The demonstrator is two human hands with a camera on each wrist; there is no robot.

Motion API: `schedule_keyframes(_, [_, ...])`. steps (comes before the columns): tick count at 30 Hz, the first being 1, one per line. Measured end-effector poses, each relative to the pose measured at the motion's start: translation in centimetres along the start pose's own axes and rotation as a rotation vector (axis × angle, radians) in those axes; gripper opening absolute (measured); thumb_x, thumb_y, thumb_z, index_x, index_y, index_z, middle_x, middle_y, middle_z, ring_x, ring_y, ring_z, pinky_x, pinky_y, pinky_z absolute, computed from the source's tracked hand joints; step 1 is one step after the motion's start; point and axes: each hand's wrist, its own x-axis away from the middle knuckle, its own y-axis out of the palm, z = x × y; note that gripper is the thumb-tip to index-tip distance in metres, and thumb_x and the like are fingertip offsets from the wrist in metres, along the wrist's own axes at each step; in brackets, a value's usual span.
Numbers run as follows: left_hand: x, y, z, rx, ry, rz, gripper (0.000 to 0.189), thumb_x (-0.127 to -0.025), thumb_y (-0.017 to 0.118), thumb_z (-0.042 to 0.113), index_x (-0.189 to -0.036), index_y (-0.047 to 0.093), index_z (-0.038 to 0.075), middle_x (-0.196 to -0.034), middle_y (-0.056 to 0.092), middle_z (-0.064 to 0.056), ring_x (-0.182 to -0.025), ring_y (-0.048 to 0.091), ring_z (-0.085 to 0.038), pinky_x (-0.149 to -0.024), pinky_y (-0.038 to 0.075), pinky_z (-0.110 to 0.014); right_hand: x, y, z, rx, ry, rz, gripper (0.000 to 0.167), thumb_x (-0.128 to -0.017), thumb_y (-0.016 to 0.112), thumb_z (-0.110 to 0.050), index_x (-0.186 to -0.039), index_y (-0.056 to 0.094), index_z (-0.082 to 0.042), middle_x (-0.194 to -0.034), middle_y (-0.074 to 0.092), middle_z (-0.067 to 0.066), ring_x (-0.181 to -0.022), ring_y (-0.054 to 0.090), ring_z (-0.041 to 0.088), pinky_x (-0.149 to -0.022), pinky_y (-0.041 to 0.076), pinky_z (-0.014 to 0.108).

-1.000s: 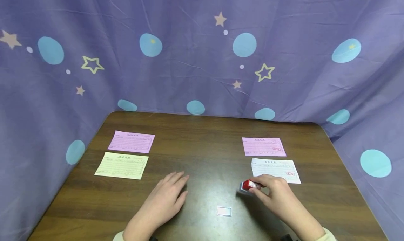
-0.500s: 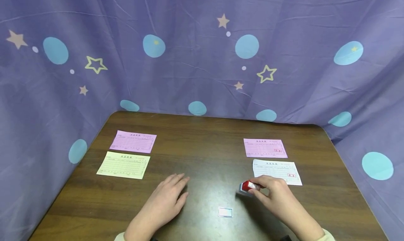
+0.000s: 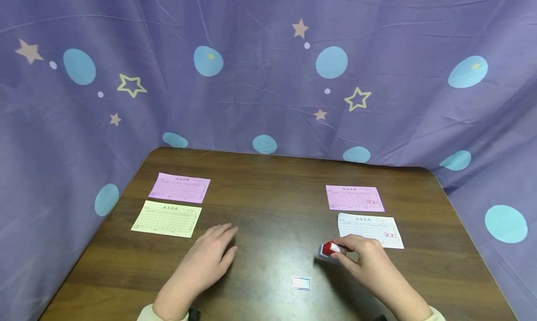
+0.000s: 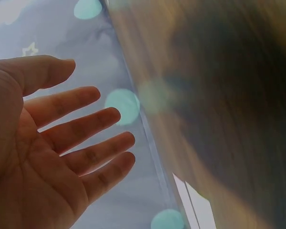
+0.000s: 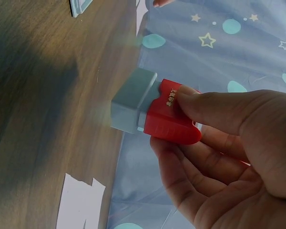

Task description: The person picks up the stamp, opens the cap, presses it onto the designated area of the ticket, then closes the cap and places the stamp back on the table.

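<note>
In the head view my right hand (image 3: 366, 254) pinches a red stamp with a grey base (image 3: 330, 249) between thumb and fingers, beside a white printed slip (image 3: 365, 225). The right wrist view has the stamp's red body (image 5: 169, 117) under my thumb, its grey end pointing away from the hand and small gold characters on its side. My left hand (image 3: 205, 255) holds nothing, its fingers extended near a yellow-green slip (image 3: 167, 218). The left wrist view shows its bare palm (image 4: 43, 171). Between the hands lies a small pale rectangle with a dark border (image 3: 300, 283).
Two pink slips lie farther back on the wooden table (image 3: 260, 190): one at left (image 3: 180, 188), the other at right (image 3: 354, 198). Red rectangular marks show on the right pink slip and the white one. A purple curtain (image 3: 251, 101) surrounds the table's back and sides.
My left hand has drawn back a little to the left. The right hand keeps the stamp in almost the same place. The whole scene has shifted slightly right in the head view.
</note>
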Motion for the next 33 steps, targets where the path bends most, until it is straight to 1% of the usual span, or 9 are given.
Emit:
schedule_keyframes(5, [-0.3,-0.5,-1.6,0.009,-0.027,0.004,0.040,-0.094,0.071,0.012,-0.130,0.064,-0.006,-0.134,0.059,-0.025,-0.125,0.054,-0.043,-0.102,0.043,-0.058,0.2,-0.4,0.2,0.021,-0.003,0.009,0.026,-0.073,0.089,-0.004,-0.095,0.077,-0.012,-0.087,0.068,-0.015,-0.074,0.059,0.000,-0.063,0.050,0.024])
schedule_keyframes(10, [-0.5,-1.0,-3.6,0.017,-0.087,-0.021,0.040,-0.097,0.068,0.011,-0.131,0.062,-0.007,-0.134,0.058,-0.028,-0.125,0.053,-0.046,-0.103,0.041,-0.059,0.4,-0.6,0.4,0.016,-0.002,0.014,0.027,-0.073,0.089,-0.004,-0.096,0.077,-0.012,-0.087,0.068,-0.014,-0.074,0.058,0.001,-0.064,0.048,0.021])
schedule_keyframes(14, [-0.2,-1.6,-5.2,0.013,-0.126,-0.048,0.040,-0.097,0.066,0.011,-0.131,0.061,-0.010,-0.133,0.057,-0.030,-0.124,0.052,-0.048,-0.102,0.041,-0.061,0.5,-0.4,0.4,0.005,-0.008,0.020,0.028,-0.073,0.090,-0.002,-0.096,0.077,-0.011,-0.087,0.068,-0.014,-0.074,0.059,0.001,-0.067,0.047,0.017])
schedule_keyframes(17, [0.2,-2.0,-6.4,0.004,-0.144,-0.039,0.038,-0.097,0.065,0.010,-0.129,0.062,-0.011,-0.131,0.058,-0.031,-0.122,0.053,-0.050,-0.102,0.041,-0.061,0.5,-0.3,0.3,0.007,-0.012,0.028,0.029,-0.072,0.090,-0.002,-0.096,0.078,-0.011,-0.088,0.069,-0.014,-0.075,0.060,0.001,-0.068,0.047,0.016])
schedule_keyframes(20, [0.5,-2.4,-7.5,-0.010,-0.152,-0.018,0.037,-0.095,0.066,0.008,-0.126,0.062,-0.012,-0.127,0.059,-0.032,-0.119,0.055,-0.051,-0.100,0.042,-0.062,0.5,-0.3,0.3,0.009,-0.011,0.030,0.029,-0.071,0.090,-0.002,-0.096,0.078,-0.011,-0.088,0.069,-0.014,-0.075,0.060,0.001,-0.068,0.047,0.016])
schedule_keyframes(23, [0.8,-2.8,-8.6,-0.022,-0.165,-0.016,0.037,-0.095,0.066,0.007,-0.125,0.062,-0.014,-0.125,0.059,-0.034,-0.117,0.055,-0.053,-0.099,0.042,-0.062,0.5,-0.3,0.3,0.013,-0.005,0.023,0.028,-0.072,0.090,-0.003,-0.096,0.078,-0.012,-0.088,0.069,-0.014,-0.075,0.060,0.001,-0.066,0.048,0.018])
schedule_keyframes(29, [1.5,-3.7,-11.1,-0.047,-0.233,-0.047,0.038,-0.094,0.063,0.008,-0.124,0.060,-0.017,-0.123,0.058,-0.037,-0.116,0.053,-0.056,-0.098,0.041,-0.064,0.4,-0.2,0.4,0.014,0.011,0.011,0.027,-0.074,0.090,-0.006,-0.097,0.078,-0.012,-0.088,0.069,-0.013,-0.074,0.059,0.001,-0.063,0.050,0.025])
schedule_keyframes(33, [2.1,-4.5,-12.7,-0.080,-0.288,-0.072,0.039,-0.094,0.064,0.009,-0.121,0.060,-0.019,-0.123,0.055,-0.042,-0.116,0.051,-0.060,-0.096,0.041,-0.067,0.4,-0.1,0.4,0.004,0.013,0.006,0.026,-0.074,0.090,-0.005,-0.096,0.078,-0.012,-0.087,0.069,-0.013,-0.074,0.059,0.001,-0.063,0.051,0.026])
